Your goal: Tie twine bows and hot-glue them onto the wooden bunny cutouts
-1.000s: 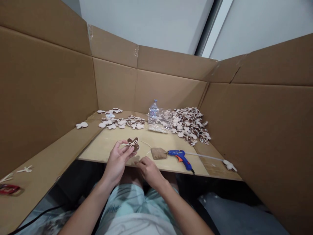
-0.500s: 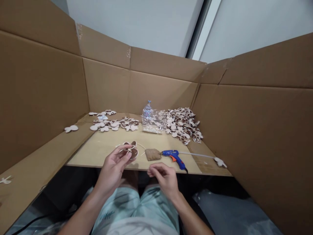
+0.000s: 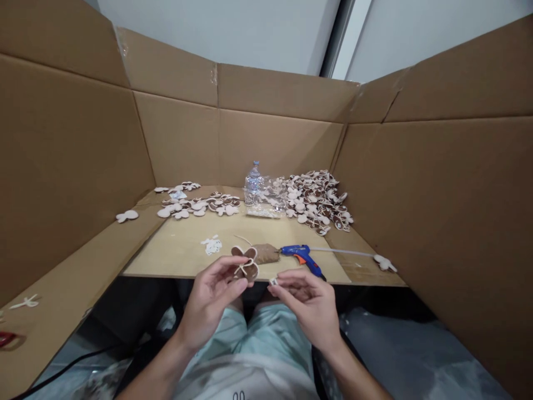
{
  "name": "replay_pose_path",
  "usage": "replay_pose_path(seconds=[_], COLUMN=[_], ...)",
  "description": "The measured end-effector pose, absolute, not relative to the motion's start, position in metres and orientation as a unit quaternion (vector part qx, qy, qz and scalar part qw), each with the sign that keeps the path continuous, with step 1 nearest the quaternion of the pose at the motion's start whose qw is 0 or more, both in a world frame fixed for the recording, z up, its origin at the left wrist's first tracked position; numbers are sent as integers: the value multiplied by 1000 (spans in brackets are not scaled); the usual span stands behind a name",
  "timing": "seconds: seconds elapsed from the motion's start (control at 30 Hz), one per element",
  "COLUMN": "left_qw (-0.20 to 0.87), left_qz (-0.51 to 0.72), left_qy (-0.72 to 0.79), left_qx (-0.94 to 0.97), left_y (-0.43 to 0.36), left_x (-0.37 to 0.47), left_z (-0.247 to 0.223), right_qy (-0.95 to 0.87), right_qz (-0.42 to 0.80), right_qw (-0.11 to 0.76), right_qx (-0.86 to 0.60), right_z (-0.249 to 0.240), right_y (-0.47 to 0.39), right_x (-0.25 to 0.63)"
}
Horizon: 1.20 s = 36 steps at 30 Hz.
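Observation:
Between thumb and fingers, my left hand (image 3: 216,294) holds a brown bunny-shaped piece (image 3: 249,270) with a pale edge and a small cream bow. My right hand (image 3: 310,300) pinches a tiny white piece (image 3: 273,281), just right of the brown one. Both hands are over the front edge of the pale board (image 3: 166,261). Behind them a blue glue gun (image 3: 302,255) lies with its nozzle on a brown pad (image 3: 266,254). Several small white pieces (image 3: 212,244) lie on the board to the left.
Bunny-shaped pieces (image 3: 200,206) lie at the back left, and a large heap (image 3: 314,200) is at the back right. A bottle (image 3: 253,179) stands behind a clear plastic bag (image 3: 264,205). Cardboard walls (image 3: 275,97) enclose the board. Something red (image 3: 6,338) is at far left.
My left hand has moved right with the brown piece, uncovering the small white pieces. My right hand has moved right, and a tiny white piece now shows in its fingers. The view has shifted slightly.

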<state>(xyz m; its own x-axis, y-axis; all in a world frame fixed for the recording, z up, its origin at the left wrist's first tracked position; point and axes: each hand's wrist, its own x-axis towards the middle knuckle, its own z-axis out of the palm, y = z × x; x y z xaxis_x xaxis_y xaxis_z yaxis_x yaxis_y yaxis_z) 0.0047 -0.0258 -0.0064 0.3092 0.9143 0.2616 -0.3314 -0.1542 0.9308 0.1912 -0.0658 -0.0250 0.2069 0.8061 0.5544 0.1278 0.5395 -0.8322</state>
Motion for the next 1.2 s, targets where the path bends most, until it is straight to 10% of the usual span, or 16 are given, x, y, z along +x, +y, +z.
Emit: replay_pose_path(seconds=[1.2], left_qw=[542], left_qz=[503], left_qy=[314], left_qx=[595], left_y=[-37], left_x=[17], left_z=[-8], right_qy=[-728], right_qz=[22], right_qw=[583], right_qx=[-360], right_z=[-16], right_y=[-81], right_x=[190])
